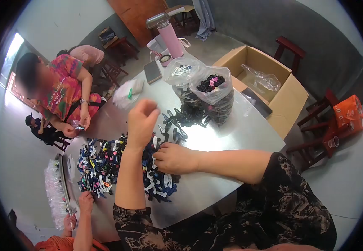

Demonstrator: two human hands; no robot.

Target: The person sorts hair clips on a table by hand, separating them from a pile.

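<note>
My left hand [143, 121] is raised over the table between a plastic bag with a green tie and the pile of hair clips; its fingers are curled, and whatever they hold is hidden. At the right edge of the pile of hair clips [106, 161] rests my right hand [175, 159], fingers bent inward with their contents out of sight. The clips are black, white and dark blue with some bright bits. Loose black clips [179, 134] lie just above my right hand, spreading toward a clear bag of black clips [213, 96] topped with pink ones.
Behind stand another clip bag [185, 71], a pink bottle [171, 39] and a dark notebook [152, 72]. A cardboard box [288, 98] is beside the table. One co-worker [66, 83] handles a small packet; another's hand [86, 202] touches the pile near a rack of plastic packets [55, 194].
</note>
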